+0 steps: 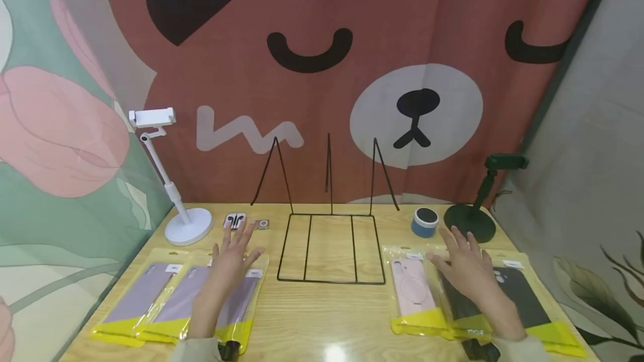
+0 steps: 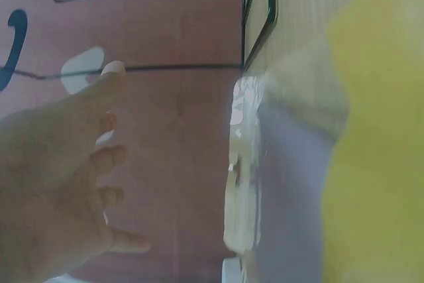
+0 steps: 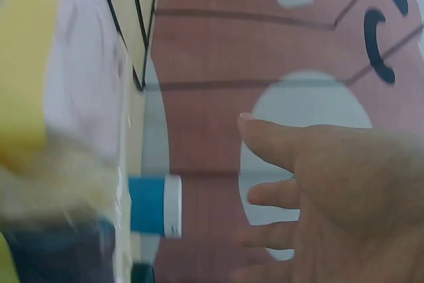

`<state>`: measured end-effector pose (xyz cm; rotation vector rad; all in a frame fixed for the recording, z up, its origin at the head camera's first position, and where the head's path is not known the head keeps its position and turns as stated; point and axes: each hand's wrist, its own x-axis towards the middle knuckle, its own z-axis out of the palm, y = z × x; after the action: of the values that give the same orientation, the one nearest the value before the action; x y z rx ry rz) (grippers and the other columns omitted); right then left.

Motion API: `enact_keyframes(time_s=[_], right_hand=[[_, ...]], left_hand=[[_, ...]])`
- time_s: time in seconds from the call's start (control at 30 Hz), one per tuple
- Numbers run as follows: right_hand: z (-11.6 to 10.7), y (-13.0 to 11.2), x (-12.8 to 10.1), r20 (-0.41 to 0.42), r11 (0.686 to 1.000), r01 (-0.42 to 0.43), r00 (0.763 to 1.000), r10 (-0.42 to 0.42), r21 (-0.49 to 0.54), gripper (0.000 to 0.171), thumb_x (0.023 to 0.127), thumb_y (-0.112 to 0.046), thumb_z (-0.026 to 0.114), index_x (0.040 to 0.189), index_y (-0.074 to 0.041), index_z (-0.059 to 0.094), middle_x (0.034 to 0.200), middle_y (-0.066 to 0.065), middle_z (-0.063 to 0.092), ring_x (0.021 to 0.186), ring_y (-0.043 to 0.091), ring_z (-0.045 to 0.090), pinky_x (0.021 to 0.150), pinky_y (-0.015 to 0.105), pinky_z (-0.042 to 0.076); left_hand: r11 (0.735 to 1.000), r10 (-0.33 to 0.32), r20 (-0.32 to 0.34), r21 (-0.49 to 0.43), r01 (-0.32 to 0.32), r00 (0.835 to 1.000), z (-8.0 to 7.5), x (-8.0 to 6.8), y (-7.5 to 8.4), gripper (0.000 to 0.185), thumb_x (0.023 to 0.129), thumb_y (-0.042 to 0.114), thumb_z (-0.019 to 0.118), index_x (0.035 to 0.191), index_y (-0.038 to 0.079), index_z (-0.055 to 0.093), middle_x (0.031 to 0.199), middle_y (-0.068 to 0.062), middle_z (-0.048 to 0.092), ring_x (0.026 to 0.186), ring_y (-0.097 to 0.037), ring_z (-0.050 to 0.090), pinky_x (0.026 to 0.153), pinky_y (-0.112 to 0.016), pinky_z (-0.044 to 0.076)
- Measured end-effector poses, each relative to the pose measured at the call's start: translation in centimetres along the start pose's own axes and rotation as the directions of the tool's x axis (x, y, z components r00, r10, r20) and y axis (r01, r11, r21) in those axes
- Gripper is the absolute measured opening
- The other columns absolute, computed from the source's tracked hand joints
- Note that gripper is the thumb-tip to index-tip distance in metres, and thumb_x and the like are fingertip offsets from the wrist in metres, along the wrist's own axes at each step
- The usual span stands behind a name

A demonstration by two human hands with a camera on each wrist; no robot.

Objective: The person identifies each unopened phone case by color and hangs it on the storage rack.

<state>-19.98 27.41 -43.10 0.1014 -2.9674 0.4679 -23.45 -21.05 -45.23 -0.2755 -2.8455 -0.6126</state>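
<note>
While both hands are held flat over the wooden table (image 1: 322,317), nothing is gripped. The left hand (image 1: 232,256) is spread with straight fingers above the right-most of three purple phone cases (image 1: 236,300) in yellow-edged bags at the near left; whether the packet is touched cannot be told. The right hand (image 1: 465,264) is likewise spread wide over the black phone case (image 1: 460,306), which lies between a pink phone case (image 1: 413,294) on its left and a second dark case (image 1: 523,298) on its right. From the wrist views, open fingers (image 2: 106,84) are seen lifted off the packets.

A black wire rack (image 1: 329,247) stands in the middle, between the two groups of cases. Farther back are a white phone stand (image 1: 188,227), earphones (image 1: 235,220), a blue round speaker (image 1: 425,222) and a dark green stand (image 1: 470,222).

The step in hand is judged to be a reach toward a packet on each side. For the next move, the fingers would need to be lowered and closed on a packet's edge, since the flat bags overlap and look slippery.
</note>
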Motion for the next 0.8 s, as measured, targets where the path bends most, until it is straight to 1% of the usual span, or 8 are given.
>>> enact_keyframes(time_s=[0.1, 0.23, 0.33, 0.47, 0.53, 0.63, 0.7, 0.8], right_hand=[[0.6, -1.3, -0.3, 0.054, 0.999, 0.027, 0.998, -0.028, 0.018, 0.072, 0.094, -0.045, 0.059, 0.143, 0.003, 0.037, 0.141, 0.036, 0.037, 0.125, 0.059, 0.033, 0.093, 0.074, 0.032], [2.1, -3.1, -0.7, 0.138, 1.000, -0.012, 0.990, 0.011, 0.010, 0.067, 0.094, -0.039, 0.060, 0.140, 0.006, 0.041, 0.128, 0.035, 0.050, 0.112, 0.056, 0.048, 0.087, 0.066, 0.043], [3.5, -4.0, -0.9, 0.193, 0.996, -0.060, 0.979, 0.071, -0.062, 0.066, 0.092, -0.041, 0.061, 0.135, 0.006, 0.046, 0.115, 0.033, 0.057, 0.103, 0.053, 0.054, 0.081, 0.065, 0.047], [5.2, -4.4, -1.5, 0.228, 0.984, -0.098, 0.965, 0.131, -0.152, 0.073, 0.087, -0.053, 0.062, 0.125, 0.009, 0.051, 0.103, 0.030, 0.060, 0.098, 0.050, 0.055, 0.080, 0.067, 0.044], [5.7, -4.7, -1.9, 0.224, 0.979, -0.110, 0.963, 0.147, -0.170, 0.082, 0.086, -0.059, 0.060, 0.126, 0.011, 0.050, 0.103, 0.033, 0.059, 0.101, 0.053, 0.053, 0.083, 0.069, 0.041], [6.0, -5.2, -2.0, 0.209, 0.975, -0.113, 0.966, 0.153, -0.190, 0.093, 0.084, -0.066, 0.057, 0.131, 0.013, 0.045, 0.107, 0.039, 0.057, 0.105, 0.058, 0.049, 0.088, 0.071, 0.036], [6.1, -5.6, -1.9, 0.201, 0.975, -0.113, 0.968, 0.151, -0.191, 0.093, 0.083, -0.066, 0.057, 0.132, 0.012, 0.045, 0.108, 0.039, 0.057, 0.107, 0.058, 0.048, 0.090, 0.071, 0.035], [6.0, -5.9, -1.7, 0.184, 0.977, -0.104, 0.973, 0.138, -0.184, 0.083, 0.083, -0.061, 0.061, 0.128, 0.008, 0.050, 0.105, 0.033, 0.061, 0.103, 0.054, 0.051, 0.086, 0.069, 0.039]], left_hand=[[0.997, 0.059, 0.039, -0.055, -0.057, 0.997, 1.3, 0.3, 0.6, 0.069, 0.094, 0.034, 0.062, 0.151, 0.012, 0.031, 0.156, -0.014, 0.026, 0.144, -0.043, 0.006, 0.101, -0.078, 0.012], [0.990, 0.115, 0.139, -0.101, -0.101, 0.984, 3.4, 0.6, 0.9, 0.067, 0.089, 0.029, 0.069, 0.147, 0.011, 0.040, 0.152, -0.016, 0.034, 0.143, -0.044, 0.014, 0.099, -0.077, 0.018], [0.986, 0.134, 0.218, -0.129, -0.108, 0.967, 4.6, 0.5, 1.1, 0.063, 0.086, 0.026, 0.072, 0.141, 0.008, 0.048, 0.149, -0.017, 0.040, 0.141, -0.046, 0.019, 0.099, -0.077, 0.021], [0.985, 0.143, 0.292, -0.136, -0.106, 0.946, 5.1, 0.3, 1.5, 0.054, 0.085, 0.023, 0.073, 0.134, 0.008, 0.056, 0.144, -0.018, 0.046, 0.139, -0.048, 0.024, 0.099, -0.077, 0.022], [0.988, 0.140, 0.305, -0.112, -0.110, 0.942, 5.1, 0.1, 1.7, 0.051, 0.085, 0.024, 0.073, 0.132, 0.009, 0.059, 0.143, -0.016, 0.048, 0.138, -0.048, 0.025, 0.099, -0.076, 0.024], [0.990, 0.140, 0.292, -0.072, -0.125, 0.946, 5.0, 0.1, 1.8, 0.048, 0.084, 0.025, 0.073, 0.128, 0.009, 0.062, 0.141, -0.015, 0.050, 0.138, -0.047, 0.027, 0.098, -0.075, 0.027], [0.991, 0.133, 0.286, -0.054, -0.122, 0.949, 4.9, 0.1, 1.8, 0.047, 0.083, 0.026, 0.074, 0.125, 0.008, 0.064, 0.141, -0.014, 0.051, 0.138, -0.046, 0.028, 0.098, -0.075, 0.027], [0.993, 0.114, 0.288, -0.038, -0.108, 0.951, 4.8, 0.2, 1.7, 0.046, 0.082, 0.027, 0.075, 0.123, 0.007, 0.066, 0.141, -0.012, 0.051, 0.138, -0.044, 0.029, 0.100, -0.074, 0.027]])
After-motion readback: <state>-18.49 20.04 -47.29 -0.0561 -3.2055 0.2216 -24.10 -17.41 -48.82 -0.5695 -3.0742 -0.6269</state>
